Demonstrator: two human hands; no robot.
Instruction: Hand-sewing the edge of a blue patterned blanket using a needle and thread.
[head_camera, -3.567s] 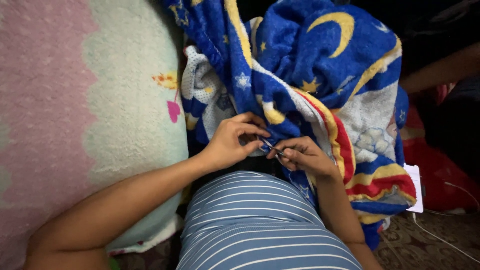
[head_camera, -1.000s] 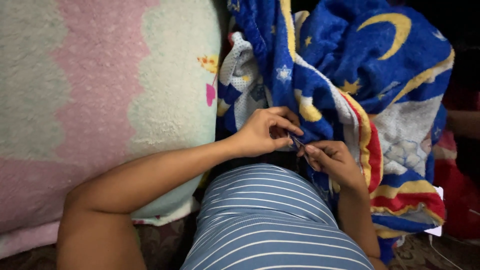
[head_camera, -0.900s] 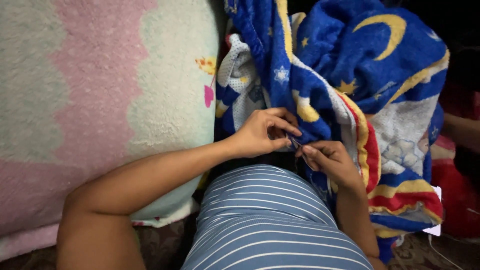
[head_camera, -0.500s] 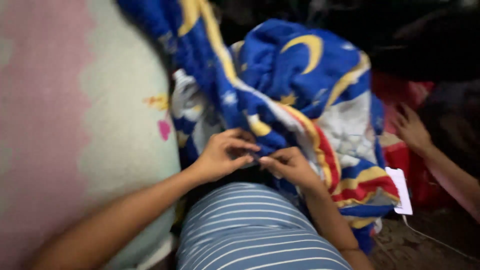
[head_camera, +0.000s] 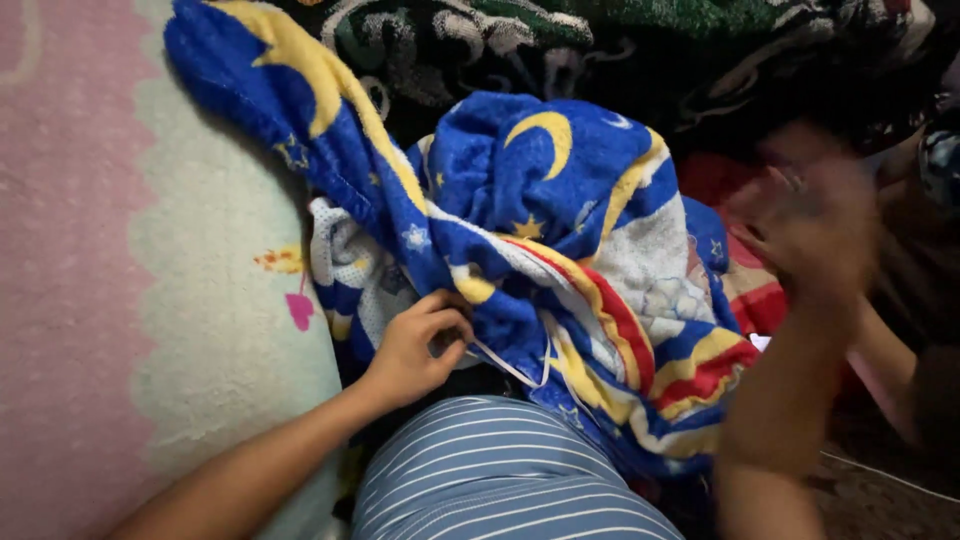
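Left hand (head_camera: 415, 350) grips blue blanket (head_camera: 560, 260); right hand (head_camera: 815, 225) blurred, seemingly raised.

The bunched blue blanket (head_camera: 560, 290) fills the middle; the pink and green mat (head_camera: 150, 300) lies open leftward; dark bedding (head_camera: 600, 40) blocks above.

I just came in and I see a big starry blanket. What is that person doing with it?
A person in striped blue clothes is working on a blue blanket with yellow moons and stars, bunched up in front of them. Their left hand pinches the blanket's edge near a thin white thread or cord. Their right hand is raised off to the side and blurred, so what it holds cannot be told. A pink and pale green mat lies to the left.
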